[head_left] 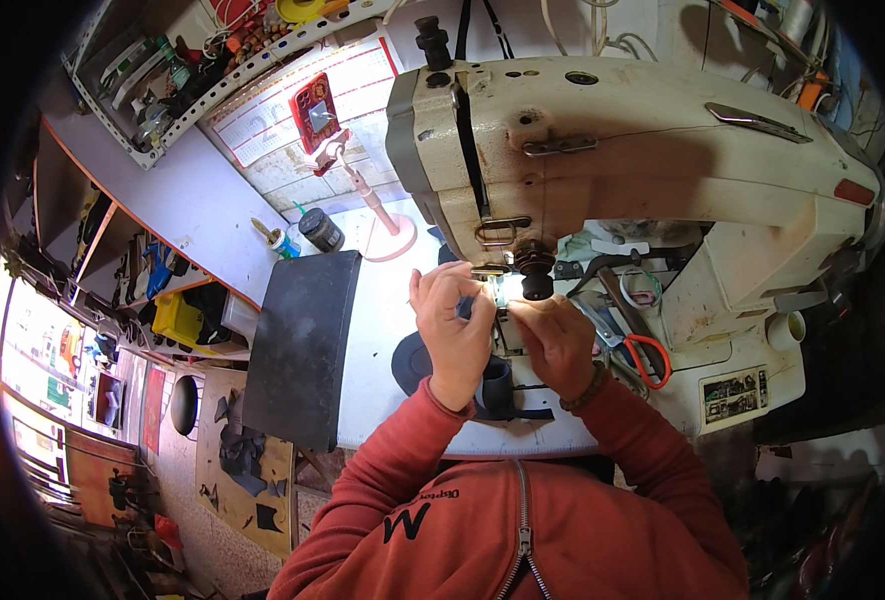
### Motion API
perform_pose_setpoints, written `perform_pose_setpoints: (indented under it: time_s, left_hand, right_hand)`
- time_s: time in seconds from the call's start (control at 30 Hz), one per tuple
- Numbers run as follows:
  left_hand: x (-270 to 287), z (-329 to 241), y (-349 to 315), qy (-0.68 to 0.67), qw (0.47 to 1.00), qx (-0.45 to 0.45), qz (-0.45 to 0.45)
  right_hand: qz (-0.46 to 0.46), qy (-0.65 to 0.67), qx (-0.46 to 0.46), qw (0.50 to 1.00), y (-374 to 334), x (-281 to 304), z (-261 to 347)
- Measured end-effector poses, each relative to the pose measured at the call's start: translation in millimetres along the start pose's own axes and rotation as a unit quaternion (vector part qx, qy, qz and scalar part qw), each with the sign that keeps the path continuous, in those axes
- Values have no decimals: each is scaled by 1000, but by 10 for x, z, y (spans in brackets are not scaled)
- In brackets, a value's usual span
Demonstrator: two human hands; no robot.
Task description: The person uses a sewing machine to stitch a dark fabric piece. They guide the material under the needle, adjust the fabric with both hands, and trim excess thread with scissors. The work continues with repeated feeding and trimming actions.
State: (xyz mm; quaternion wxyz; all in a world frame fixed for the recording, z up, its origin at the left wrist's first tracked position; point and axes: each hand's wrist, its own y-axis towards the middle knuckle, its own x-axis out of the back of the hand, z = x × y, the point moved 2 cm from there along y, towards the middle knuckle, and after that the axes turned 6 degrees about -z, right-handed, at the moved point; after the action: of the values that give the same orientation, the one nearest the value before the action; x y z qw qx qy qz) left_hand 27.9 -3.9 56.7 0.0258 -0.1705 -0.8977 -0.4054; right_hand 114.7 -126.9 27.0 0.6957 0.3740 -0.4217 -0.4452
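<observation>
Both my hands are raised at the needle end of a large cream sewing machine, under its head. My left hand is closed in a pinch, thumb against forefinger, just left of the brightly lit needle area. From the other side my right hand comes in, fingers pressed together close to the same spot. Whatever lies between the fingertips is too small and glare-washed to make out. Below them on the white table, a curled dark strip rests beside a dark round piece, partly covered by my left hand and sleeve.
Orange-handled scissors lie right of my right hand, among other tools. To the left are a black board, a dark jar and a pink stand holding a red-cased phone. A metal-edged shelf hangs above.
</observation>
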Motion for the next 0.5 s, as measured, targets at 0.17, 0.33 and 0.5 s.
perform_pose_setpoints:
  time_s: [0.17, 0.33, 0.5]
  left_hand:
    - [-6, 7, 19, 19, 1000, -11, 4]
    - [-19, 8, 22, 42, 998, -35, -1]
    - [-28, 19, 36, 48, 997, -55, 2]
  right_hand:
    - [14, 19, 120, 992, -33, 55, 128]
    - [-44, 77, 89, 992, -76, 181, 68]
    - [-148, 245, -263, 921, 6, -58, -399]
